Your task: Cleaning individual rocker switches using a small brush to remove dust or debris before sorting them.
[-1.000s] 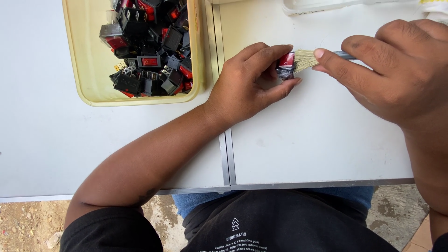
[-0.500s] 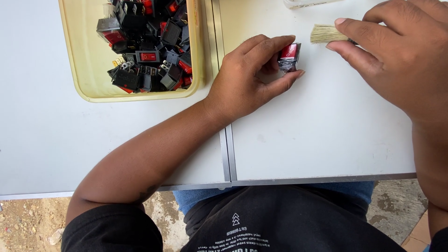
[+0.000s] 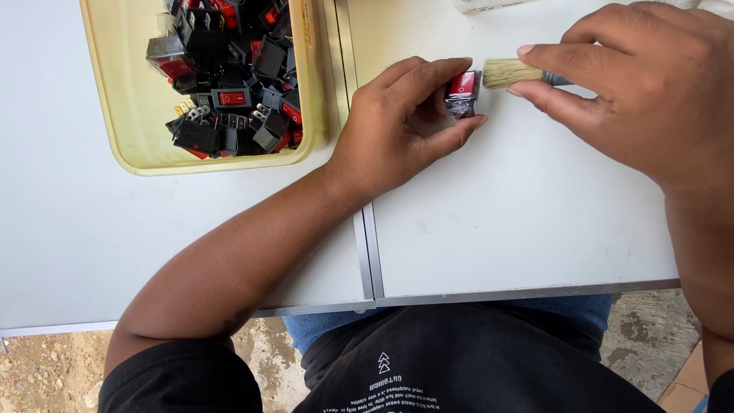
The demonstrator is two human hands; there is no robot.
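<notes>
Your left hand (image 3: 397, 126) pinches a small rocker switch (image 3: 463, 93) between the index finger on its far side and the thumb on its near side, so the hand is closed around it. The switch sits on the counter (image 3: 520, 222) just right of the seam where two white panels meet, its red face turned up toward you and its dark body below; its long axis runs roughly away from you, tilted slightly.

Your right hand (image 3: 642, 99) grips a small brush (image 3: 514, 73), fingers wrapped narrowly about the ferrule, with the handle hidden in the hand. The brush lies nearly level, its long axis running left to right, the pale bristles pointing left and ending just beside the switch's upper right edge; whether they touch it cannot be told.

To the left, on the other panel, stands a pale yellow tray (image 3: 122, 130) holding a heap of black and red switches (image 3: 229, 84), well apart from the one you hold.

The counter is matt white with a metal strip down the seam and along the near edge. Beneath it show your black shirt, blue trousers, and bare sandy ground (image 3: 46, 375).
</notes>
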